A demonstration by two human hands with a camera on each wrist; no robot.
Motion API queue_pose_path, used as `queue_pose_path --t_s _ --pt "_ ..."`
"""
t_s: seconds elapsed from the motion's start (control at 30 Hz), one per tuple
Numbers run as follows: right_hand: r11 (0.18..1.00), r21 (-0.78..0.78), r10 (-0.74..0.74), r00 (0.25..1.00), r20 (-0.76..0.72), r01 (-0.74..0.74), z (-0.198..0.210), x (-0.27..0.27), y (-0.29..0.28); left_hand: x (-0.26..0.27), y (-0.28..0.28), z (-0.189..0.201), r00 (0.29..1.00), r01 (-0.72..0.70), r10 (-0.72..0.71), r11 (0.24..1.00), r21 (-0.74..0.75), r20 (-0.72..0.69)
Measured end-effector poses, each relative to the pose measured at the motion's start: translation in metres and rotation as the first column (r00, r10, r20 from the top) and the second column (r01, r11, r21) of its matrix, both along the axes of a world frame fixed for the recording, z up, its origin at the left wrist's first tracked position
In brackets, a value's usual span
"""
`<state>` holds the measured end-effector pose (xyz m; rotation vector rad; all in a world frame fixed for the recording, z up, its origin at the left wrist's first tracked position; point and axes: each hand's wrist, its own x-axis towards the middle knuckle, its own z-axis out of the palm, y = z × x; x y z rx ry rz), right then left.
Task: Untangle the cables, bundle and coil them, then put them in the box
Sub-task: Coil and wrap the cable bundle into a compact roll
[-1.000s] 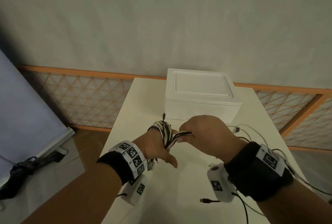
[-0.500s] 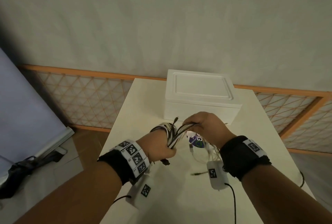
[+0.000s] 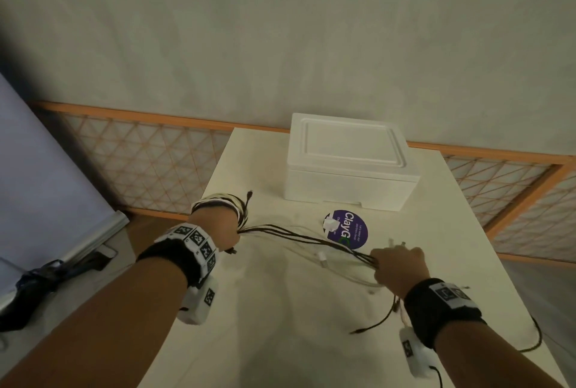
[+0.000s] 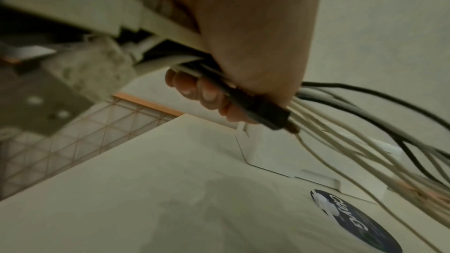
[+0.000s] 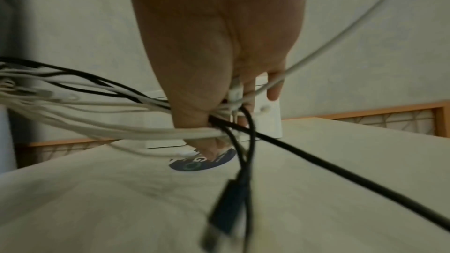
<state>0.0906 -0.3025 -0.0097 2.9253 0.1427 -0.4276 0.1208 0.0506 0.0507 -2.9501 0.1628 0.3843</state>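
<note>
Both hands grip the cables point(image 3: 305, 239): left hand point(image 3: 218, 225) with coils hiding its fingers, right hand point(image 3: 397, 266) clutching strands; blurred plugs, lidded box point(image 3: 349, 166) behind.

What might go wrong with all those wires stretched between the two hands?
1. The loops wound around the left hand could slip off, undoing the coil of cables.
2. The right hand grips many strands at once; loose plug ends dangling below it might knot or snag again.
3. The white foam box has its lid on while both hands are full, so opening it may mean letting go of the bundle.
</note>
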Motion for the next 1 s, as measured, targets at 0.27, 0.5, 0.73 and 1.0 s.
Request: queue_pose_path --t_s 0.27,0.5,0.73,1.0 --pt "0.984 -0.123 -0.127 0.992 0.001 0.126 0.007 0.007 -0.041 0.0 0.02 0.004 0.992 -0.092 0.091 0.996 0.01 0.083" --pt "0.846 0.302 -0.452 0.891 -0.034 0.44 0.009 0.019 -0.076 -0.005 0.031 0.0 0.983 -0.136 0.137 0.991 -0.021 0.119" --pt "0.955 0.237 -0.18 0.983 -0.019 0.179 0.048 0.023 -0.002 -0.002 0.007 0.008 0.988 -0.054 0.08 0.98 -0.193 0.131" --pt "0.775 0.322 0.42 0.823 0.382 -0.544 0.063 -0.008 0.136 -0.016 -0.056 0.015 0.999 -0.03 0.049 0.756 -0.654 0.01"
